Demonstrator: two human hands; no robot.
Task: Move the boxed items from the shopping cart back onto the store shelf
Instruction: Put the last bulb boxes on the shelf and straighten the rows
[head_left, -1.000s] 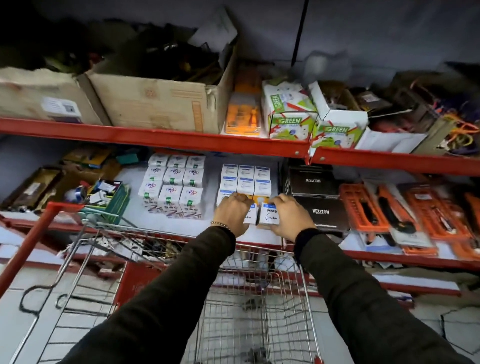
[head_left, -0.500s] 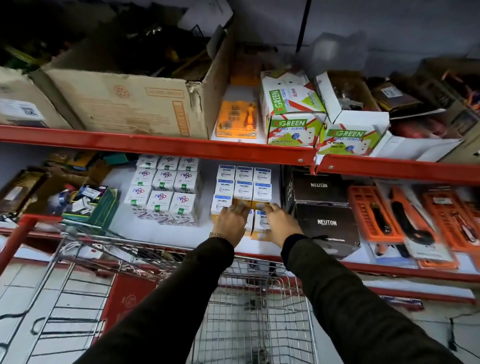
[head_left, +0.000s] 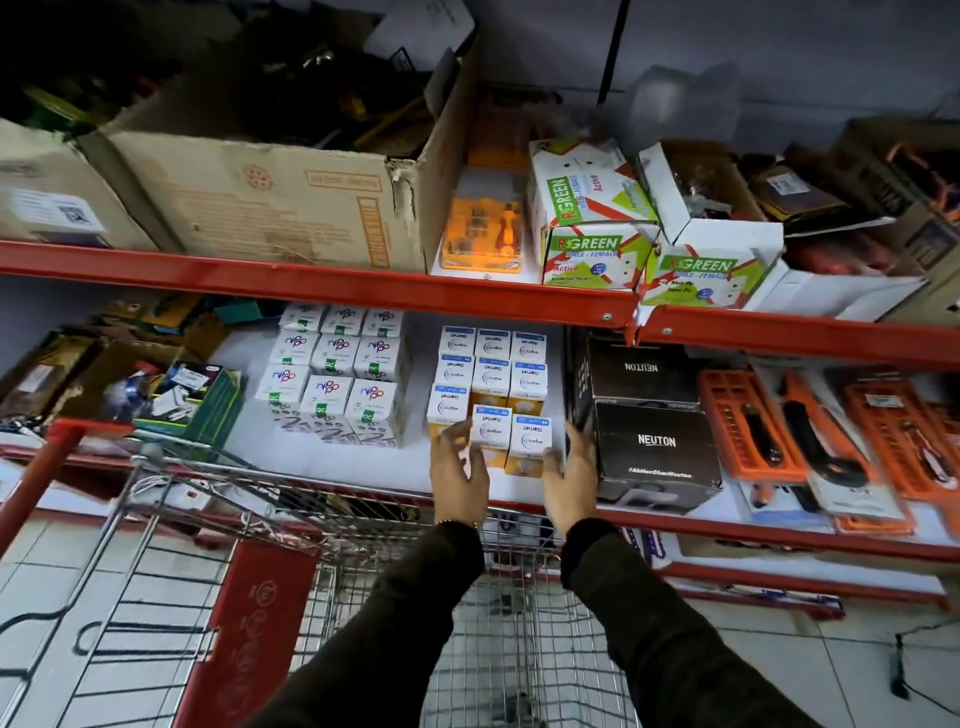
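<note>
Small white-and-blue bulb boxes (head_left: 491, 364) stand in a stacked block on the middle shelf (head_left: 332, 460). Two more of these boxes (head_left: 511, 436) stand side by side at the front of that block. My left hand (head_left: 460, 480) is at their left side, fingers spread, fingertips touching the left box. To their right is my right hand (head_left: 571, 475), fingers apart and thumb near the right box's lower corner. Neither hand wraps a box. The wire shopping cart (head_left: 519, 654) is below my arms against the shelf front.
A block of white boxes (head_left: 332, 379) stands to the left, black NEUTON boxes (head_left: 654, 441) close on the right, and orange tool packs (head_left: 779, 431) further right. The upper shelf holds a cardboard carton (head_left: 270, 202) and green-printed boxes (head_left: 592, 244). The red shelf rail (head_left: 363, 288) runs overhead.
Both hands were closed over the two front boxes; now they have drawn back and spread, leaving the boxes standing on the shelf. The view has moved closer.
</note>
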